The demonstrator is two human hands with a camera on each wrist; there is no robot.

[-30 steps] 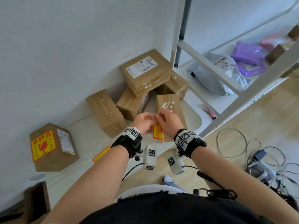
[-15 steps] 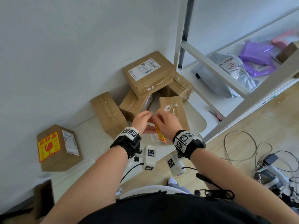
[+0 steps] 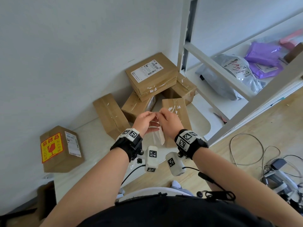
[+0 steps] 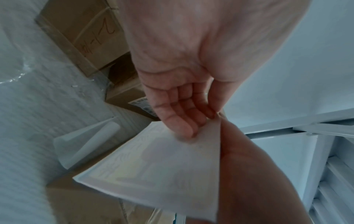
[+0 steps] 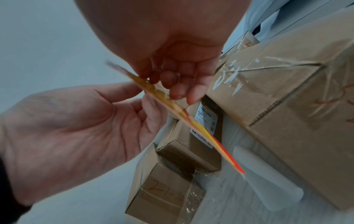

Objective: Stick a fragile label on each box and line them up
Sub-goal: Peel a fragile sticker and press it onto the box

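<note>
Both arms are bare up to the elbows. The left wrist band (image 3: pixel 129 141) is black and thick, with a white block on top that has black square codes. The right wrist band (image 3: pixel 190 141) looks the same, with two square codes on its white block. At 6 o'clock from each band hangs a small white camera pod, the left pod (image 3: pixel 151 158) and the right pod (image 3: pixel 174 163), each with black square codes. A thin black cable (image 3: pixel 131 174) runs from the left pod toward the body. Another black cable (image 3: pixel 211 181) runs from the right pod. The person wears a black top (image 3: pixel 164 213). A black clip (image 3: pixel 218 194) sits at its 1 o'clock edge.
</note>
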